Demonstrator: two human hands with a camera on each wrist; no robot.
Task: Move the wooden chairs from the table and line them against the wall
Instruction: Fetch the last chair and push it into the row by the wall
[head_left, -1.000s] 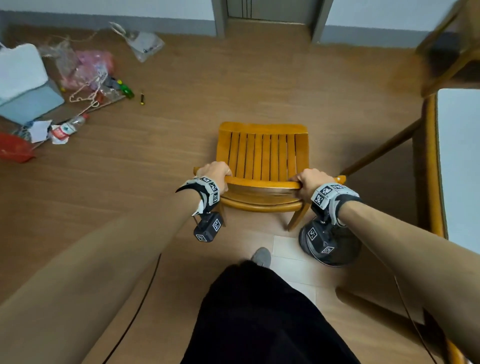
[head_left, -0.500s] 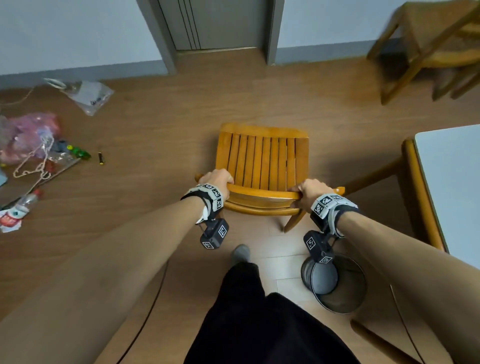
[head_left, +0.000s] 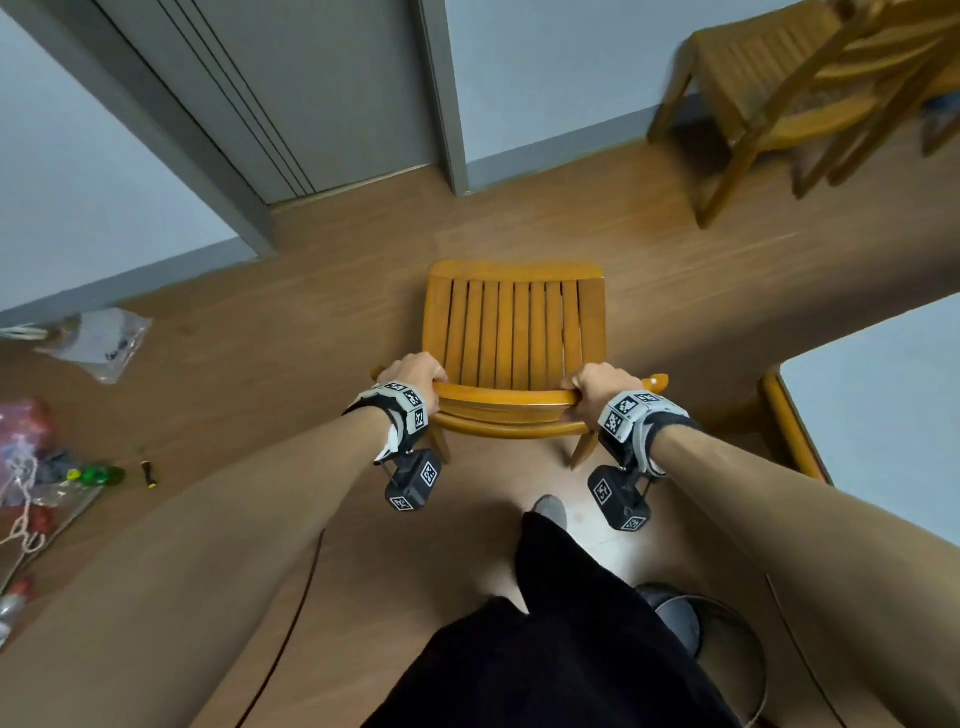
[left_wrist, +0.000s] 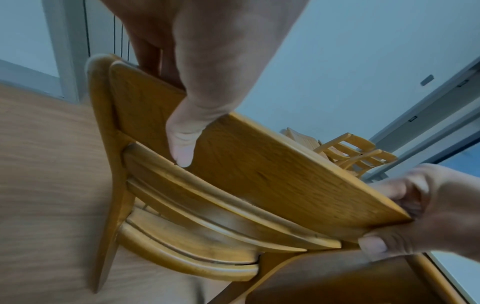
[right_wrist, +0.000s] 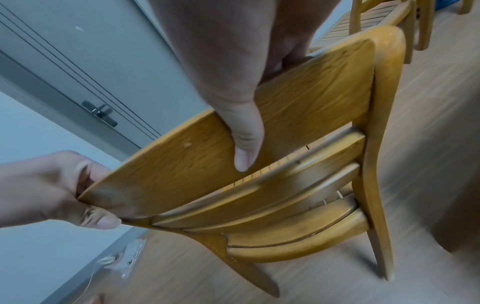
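Observation:
A wooden chair (head_left: 514, 327) with a slatted seat is in front of me, its back toward me. My left hand (head_left: 413, 373) grips the left end of the top back rail (left_wrist: 259, 164), thumb on the near face. My right hand (head_left: 597, 384) grips the right end of the same rail (right_wrist: 285, 107). The chair (right_wrist: 311, 185) faces a grey door (head_left: 322, 93) and the pale wall (head_left: 545, 67). Other wooden chairs (head_left: 795, 88) stand by the wall at the upper right.
A white-topped table (head_left: 883, 405) with a wooden edge is at the right. A round metal bin (head_left: 727, 654) sits on the floor by my right leg. Plastic bags and small litter (head_left: 62, 415) lie along the left floor. A grey baseboard (head_left: 130, 280) lines the wall.
I have walked forward with the chair in both hands. The door and wall are closer and fill more of the view. The bin has dropped behind my right arm.

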